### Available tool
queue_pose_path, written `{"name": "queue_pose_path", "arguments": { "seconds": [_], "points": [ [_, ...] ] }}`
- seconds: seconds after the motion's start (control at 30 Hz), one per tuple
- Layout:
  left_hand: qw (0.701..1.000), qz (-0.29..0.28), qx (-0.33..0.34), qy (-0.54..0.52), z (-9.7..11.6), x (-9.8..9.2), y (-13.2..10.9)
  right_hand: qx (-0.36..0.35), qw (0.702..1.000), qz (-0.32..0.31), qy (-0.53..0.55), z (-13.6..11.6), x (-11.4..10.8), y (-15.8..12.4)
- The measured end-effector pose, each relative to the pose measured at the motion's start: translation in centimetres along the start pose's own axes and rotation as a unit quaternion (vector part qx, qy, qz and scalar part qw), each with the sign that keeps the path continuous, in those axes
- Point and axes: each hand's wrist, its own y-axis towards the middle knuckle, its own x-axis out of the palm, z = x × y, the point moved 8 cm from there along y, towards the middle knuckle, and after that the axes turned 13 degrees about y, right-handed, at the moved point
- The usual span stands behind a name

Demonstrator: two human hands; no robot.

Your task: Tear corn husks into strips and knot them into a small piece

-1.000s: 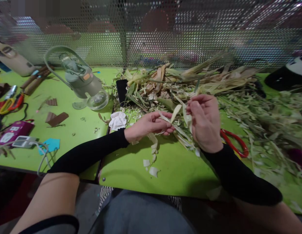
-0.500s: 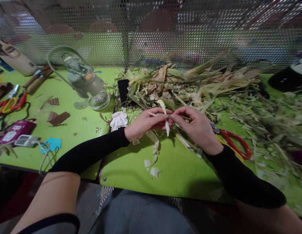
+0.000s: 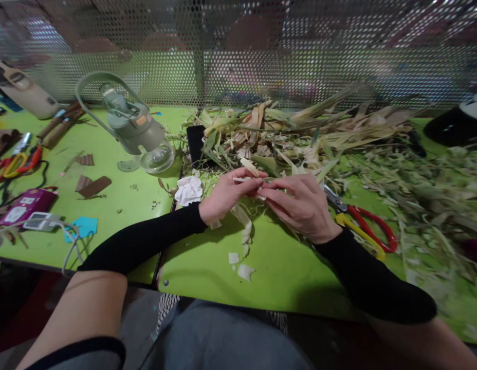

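In the head view, the left hand and the right hand meet fingertip to fingertip over the middle of the green table. Both are pinched shut on a pale leaf strip, which sticks up between them. A pile of dry leaves lies along the far edge just behind, red-handled scissors lie just right of the right wrist, and cut scraps lie towards the near edge.

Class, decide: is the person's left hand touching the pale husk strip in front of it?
Touching. The head view shows the left hand pinching the pale husk strip between thumb and fingers, with no gap visible.
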Motion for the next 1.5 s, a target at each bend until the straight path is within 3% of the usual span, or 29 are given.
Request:
{"name": "queue_pose_path", "arguments": {
  "seconds": [0.1, 0.2, 0.37, 0.6, 0.9, 1.1, 1.2, 1.27, 1.37, 1.5],
  "points": [
    [0.999, -0.039, -0.018, -0.003, -0.6, 0.7, -0.1, 0.021, 0.999, 0.035, 0.015, 0.3, -0.2, 0.0],
    [0.996, -0.080, -0.026, -0.019, -0.7, 1.5, -0.2, 0.107, 0.987, 0.094, 0.076, 1.6, -0.5, -0.3],
    [0.998, -0.052, 0.024, 0.012, 0.4, 1.1, -0.3, 0.257, 0.936, 0.117, 0.209, 3.7, 0.5, -1.2],
    [0.989, -0.031, 0.065, 0.126, 1.3, 0.9, -0.6, 0.279, 0.915, 0.117, 0.266, 4.1, 0.9, -1.1],
    [0.984, -0.037, 0.073, 0.157, 2.2, 0.8, -0.6, 0.306, 0.897, 0.119, 0.298, 4.1, 0.9, -1.2],
    [0.988, -0.006, 0.045, 0.151, 1.6, 0.4, -0.5, 0.303, 0.892, 0.106, 0.319, 4.8, 1.8, -1.5],
    [0.997, 0.000, 0.009, 0.078, 1.2, 0.2, -0.3, 0.290, 0.898, 0.128, 0.306, 4.9, 1.5, -1.6],
    [1.000, 0.012, -0.005, 0.029, 1.1, 0.0, -0.2, 0.254, 0.927, 0.137, 0.238, 4.3, 0.7, -1.4],
    [1.000, 0.023, -0.011, 0.009, 1.1, -0.2, -0.1, 0.124, 0.982, 0.114, 0.089, 1.9, -0.1, -0.6],
    [0.998, 0.011, 0.007, 0.068, 1.4, -0.2, -0.2, -0.050, 0.997, 0.062, -0.009, -1.2, 0.3, -0.3]
  ]
}}
